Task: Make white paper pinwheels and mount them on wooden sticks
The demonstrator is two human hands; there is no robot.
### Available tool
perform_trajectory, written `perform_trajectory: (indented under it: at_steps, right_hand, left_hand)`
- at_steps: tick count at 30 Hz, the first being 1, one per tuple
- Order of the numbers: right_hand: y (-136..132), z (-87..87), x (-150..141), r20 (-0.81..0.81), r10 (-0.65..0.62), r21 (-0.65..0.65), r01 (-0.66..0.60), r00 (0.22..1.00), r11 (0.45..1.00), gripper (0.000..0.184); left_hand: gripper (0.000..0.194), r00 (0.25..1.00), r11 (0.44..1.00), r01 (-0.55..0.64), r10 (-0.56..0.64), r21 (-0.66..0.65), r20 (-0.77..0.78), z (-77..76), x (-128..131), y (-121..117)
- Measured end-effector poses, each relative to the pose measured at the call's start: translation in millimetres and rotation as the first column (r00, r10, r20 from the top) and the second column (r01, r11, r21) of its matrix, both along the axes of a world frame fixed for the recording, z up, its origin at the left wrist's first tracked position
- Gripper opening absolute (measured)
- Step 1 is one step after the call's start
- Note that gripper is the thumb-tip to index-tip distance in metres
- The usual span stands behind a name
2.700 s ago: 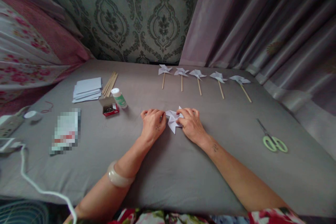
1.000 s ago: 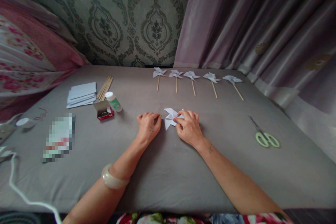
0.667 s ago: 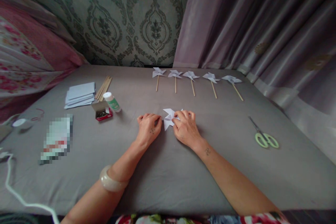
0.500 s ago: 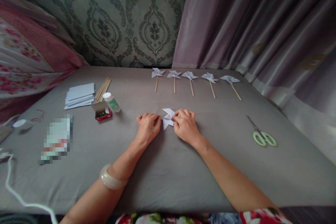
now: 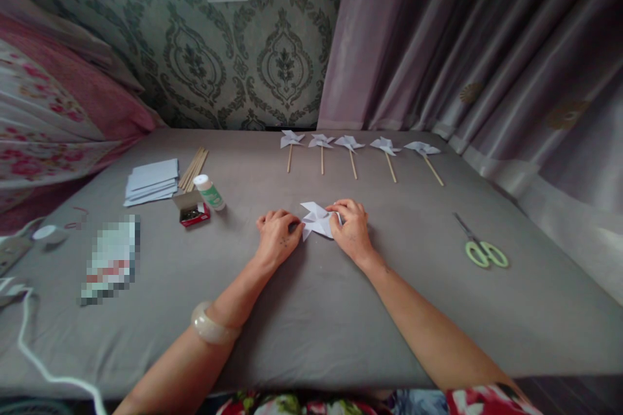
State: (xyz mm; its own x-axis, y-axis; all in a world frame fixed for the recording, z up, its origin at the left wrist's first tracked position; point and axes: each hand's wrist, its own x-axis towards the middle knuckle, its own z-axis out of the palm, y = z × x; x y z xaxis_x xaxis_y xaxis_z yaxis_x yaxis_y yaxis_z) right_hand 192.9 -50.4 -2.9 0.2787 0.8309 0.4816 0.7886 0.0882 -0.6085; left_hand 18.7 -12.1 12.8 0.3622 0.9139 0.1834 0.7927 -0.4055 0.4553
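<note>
A white folded paper pinwheel [image 5: 318, 224], with no stick visible on it, lies on the grey cloth between my hands. My left hand [image 5: 280, 233] has its fingers curled, thumb and fingertip pinching the left blade's edge. On the opposite side my right hand [image 5: 353, 227] grips the right part of the pinwheel between thumb and fingers, covering some of that blade. A pale bangle [image 5: 210, 324] circles my left forearm.
Several finished pinwheels on sticks [image 5: 352, 155] line the far edge. To the left are stacked paper [image 5: 152, 181], wooden sticks [image 5: 193, 168], a glue bottle [image 5: 210, 193] and an open red box [image 5: 193, 215]. Green-handled scissors [image 5: 481, 249] lie right; a white cable [image 5: 36, 360] runs front left.
My right hand has shifted slightly right and its grip has moved outward, uncovering more of the pinwheel's middle. My left fingertips have come in against the left blade. The view has tilted slightly.
</note>
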Motion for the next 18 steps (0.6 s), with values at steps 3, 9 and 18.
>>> perform_trajectory:
  at_steps: [3, 9, 18]
  right_hand:
    - [0.7, 1.7, 3.3, -0.034, -0.050, 0.029, 0.051, 0.998, 0.998, 0.022]
    - [2.5, 0.7, 6.7, -0.056, -0.066, 0.039, 0.069, 0.996, 0.997, 0.019]
    - [4.1, -2.3, 10.8, -0.049, -0.072, 0.060, 0.075, 0.996, 0.995, 0.019]
  left_hand:
    - [0.020, 1.000, 0.999, -0.029, 0.029, -0.018, 0.001, -0.3, 3.2, -0.3]
    - [0.018, 0.999, 0.998, -0.047, 0.047, -0.034, 0.010, -2.8, 8.0, 1.7]
    - [0.014, 0.998, 0.998, -0.054, 0.053, 0.018, 0.021, -2.0, 8.9, 4.4]
